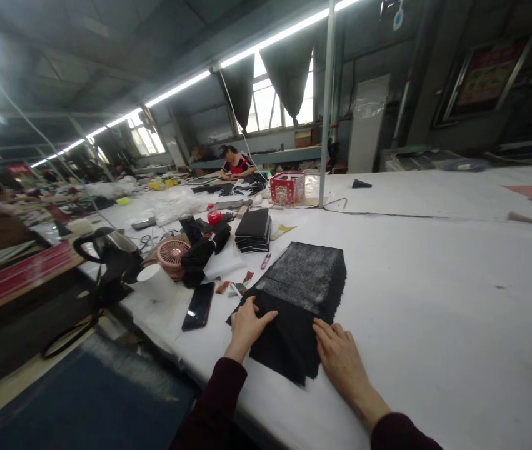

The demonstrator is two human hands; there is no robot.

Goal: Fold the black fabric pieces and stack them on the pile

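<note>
A pile of black fabric pieces lies on the white table, with rough, uneven edges and a greyish speckled patch on its far part. Its near part is plain black cloth. Resting on the left side of this cloth is my left hand, its thumb spread away from the fingers. My right hand lies along the cloth's right edge, fingers stretched forward with the tips touching it. Neither hand visibly grips anything, though the undersides of the fingers are hidden.
Left of the cloth lie a phone, a white cup, a pink fan and small pink-handled snips. Beyond are a stack of black pieces, a red box and a metal pole. A co-worker sits farther back.
</note>
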